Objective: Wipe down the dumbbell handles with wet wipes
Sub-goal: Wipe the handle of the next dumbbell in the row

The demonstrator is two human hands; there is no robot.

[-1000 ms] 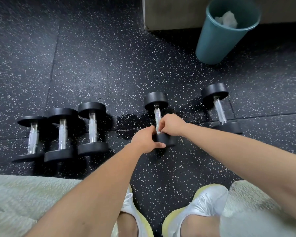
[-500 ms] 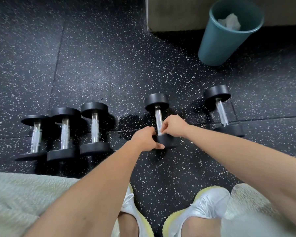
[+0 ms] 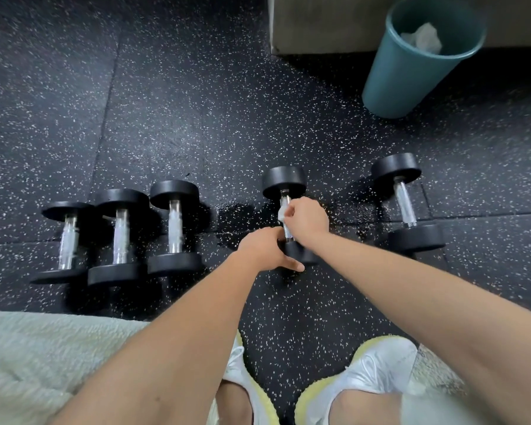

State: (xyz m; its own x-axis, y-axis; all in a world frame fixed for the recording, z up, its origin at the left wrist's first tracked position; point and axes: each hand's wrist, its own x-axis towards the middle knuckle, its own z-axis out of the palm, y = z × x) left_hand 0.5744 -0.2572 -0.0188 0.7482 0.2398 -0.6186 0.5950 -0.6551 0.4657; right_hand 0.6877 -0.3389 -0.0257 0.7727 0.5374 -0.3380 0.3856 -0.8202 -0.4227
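**Wiping down the fourth dumbbell (image 3: 284,182) in the row**

So the right hand (image 3: 307,219) is pinching a wet wipe (image 3: 282,213) around the handle (image 3: 288,233), while the left hand (image 3: 264,253) is gripping the near weight. It's lying on the speckled floor (image 3: 196,118).

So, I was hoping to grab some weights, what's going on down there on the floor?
A person crouches over a row of dumbbells on the floor. Their right hand holds a white wet wipe around the chrome handle of the fourth dumbbell from the left, while the left hand grips its near weight. Three other dumbbells lie to the left and one more dumbbell to the right, neither touched. A teal bin behind holds crumpled white material.
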